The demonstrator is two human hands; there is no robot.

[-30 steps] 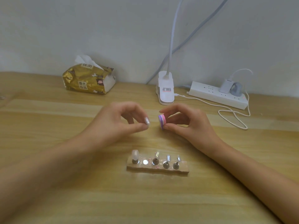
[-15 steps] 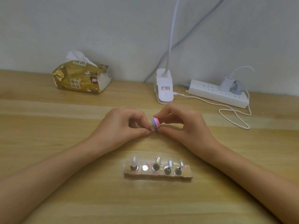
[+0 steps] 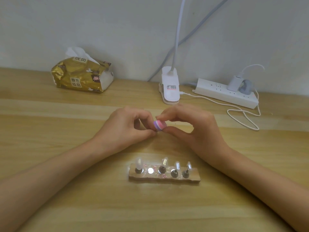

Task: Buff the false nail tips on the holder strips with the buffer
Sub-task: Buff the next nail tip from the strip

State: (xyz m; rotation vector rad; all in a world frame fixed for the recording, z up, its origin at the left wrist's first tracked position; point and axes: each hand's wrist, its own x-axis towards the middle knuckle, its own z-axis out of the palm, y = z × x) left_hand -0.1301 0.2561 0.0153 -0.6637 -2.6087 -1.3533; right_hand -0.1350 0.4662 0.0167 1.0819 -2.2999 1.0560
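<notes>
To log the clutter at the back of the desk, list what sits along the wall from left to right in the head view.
Gold tissue pack → white clip lamp → white power strip, with a charger plugged in near its right end.

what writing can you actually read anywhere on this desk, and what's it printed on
"原木" over "纯品": cream label on the front of the gold tissue pack.
"纯品": seemingly repeated on the pack's top label, seen at an angle, less sure.
Clip lamp base: sticker with red bars and small print, too small to read.
Power strip: no legible marking.
Nothing else carries text.
</notes>
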